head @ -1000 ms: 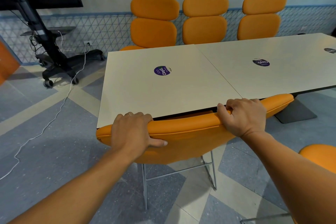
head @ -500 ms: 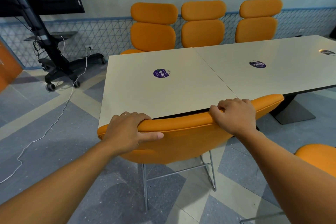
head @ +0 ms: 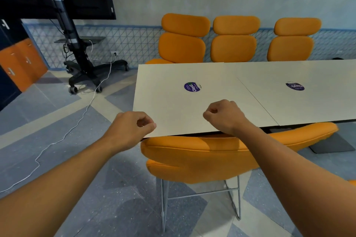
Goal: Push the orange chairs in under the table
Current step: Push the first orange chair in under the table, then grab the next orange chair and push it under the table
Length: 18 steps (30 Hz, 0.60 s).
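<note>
Orange chair (head: 202, 152) lies lengthwise along the table's (head: 173, 106) near edge, just under the right hand (head: 225, 115), with the left hand (head: 131, 127) at the table's corner, both curled and holding nothing.

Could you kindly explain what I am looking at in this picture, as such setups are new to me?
No machine here: a person wears a wide-angle camera on the head, looking forward and down at their own bare arms. The left hand and right hand hover with curled fingers, holding nothing, by the near edge of the white table, which carries round purple stickers. Below them an orange padded chair on thin metal legs sits with its backrest at that edge. Three more orange chairs stand along the far side.
</note>
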Tool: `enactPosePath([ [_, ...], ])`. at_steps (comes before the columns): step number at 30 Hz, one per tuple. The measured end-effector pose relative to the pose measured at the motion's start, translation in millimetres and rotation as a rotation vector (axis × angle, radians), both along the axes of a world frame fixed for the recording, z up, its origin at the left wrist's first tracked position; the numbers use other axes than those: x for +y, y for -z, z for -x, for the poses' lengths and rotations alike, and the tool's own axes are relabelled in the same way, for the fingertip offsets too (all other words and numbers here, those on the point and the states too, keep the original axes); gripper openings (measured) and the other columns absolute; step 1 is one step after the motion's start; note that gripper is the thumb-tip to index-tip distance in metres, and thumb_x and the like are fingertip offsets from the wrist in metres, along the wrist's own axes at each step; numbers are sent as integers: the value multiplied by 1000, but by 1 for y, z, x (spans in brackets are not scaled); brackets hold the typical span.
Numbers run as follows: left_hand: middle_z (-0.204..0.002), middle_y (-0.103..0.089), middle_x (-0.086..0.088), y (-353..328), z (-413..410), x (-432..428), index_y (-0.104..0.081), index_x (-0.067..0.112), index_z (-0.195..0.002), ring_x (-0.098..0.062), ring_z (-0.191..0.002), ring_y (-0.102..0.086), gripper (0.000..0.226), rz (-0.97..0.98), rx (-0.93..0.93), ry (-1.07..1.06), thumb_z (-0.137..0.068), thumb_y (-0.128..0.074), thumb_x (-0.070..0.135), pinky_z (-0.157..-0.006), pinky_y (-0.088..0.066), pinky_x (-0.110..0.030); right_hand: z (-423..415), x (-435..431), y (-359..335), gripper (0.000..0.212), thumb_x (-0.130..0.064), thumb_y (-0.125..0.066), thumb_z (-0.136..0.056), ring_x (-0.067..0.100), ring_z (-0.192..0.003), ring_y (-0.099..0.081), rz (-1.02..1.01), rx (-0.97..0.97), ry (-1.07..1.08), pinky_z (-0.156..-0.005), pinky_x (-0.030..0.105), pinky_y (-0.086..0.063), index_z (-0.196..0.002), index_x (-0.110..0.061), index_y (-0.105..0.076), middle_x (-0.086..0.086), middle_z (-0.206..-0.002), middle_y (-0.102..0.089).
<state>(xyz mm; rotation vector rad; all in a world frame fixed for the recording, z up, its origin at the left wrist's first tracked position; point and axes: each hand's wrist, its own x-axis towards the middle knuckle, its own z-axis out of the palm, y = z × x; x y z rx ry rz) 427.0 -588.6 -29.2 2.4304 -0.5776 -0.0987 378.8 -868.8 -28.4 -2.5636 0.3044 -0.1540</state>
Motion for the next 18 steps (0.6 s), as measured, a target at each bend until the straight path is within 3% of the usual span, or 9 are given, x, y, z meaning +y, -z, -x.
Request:
enactPosePath([
  [3,-98,-68,8,-1,-31,31,-71,21,-105,-3,-86,-59,22,9,7,0,-89,-64,36,-67,-40,-11,-35,36,-7,22,-30,-57,-93,18,-85,-64,-23,41,-80,-78,36,-57,-100,-19,-75,-2,-92,-70],
  [6,-95,-70,7,-1,-68,63,-73,20,-102,-1,-84,-60,20,29,13,6,-89,-65,34,-67,-41,-11,-69,69,-14,19,-24,-58,-95,16,-83,-65,-28,65,-119,-72,29,-53,-97,-16,-74,-4,-87,-69],
  [14,-86,-70,11,4,-172,154,-73,23,-90,-3,-83,-63,10,40,25,53,-88,-67,31,-68,-46,-12,-183,160,-21,18,-21,-59,-92,15,-74,-66,5,75,-102,-68,30,-57,-91,-13,-75,-7,-78,-68],
  [18,-88,-70,13,3,-222,190,-73,25,-93,-2,-84,-62,10,35,19,63,-87,-67,32,-65,-41,-9,-236,209,-23,17,-19,-59,-94,12,-74,-62,9,64,-118,-59,20,-45,-94,-12,-75,-12,-73,-61],
])
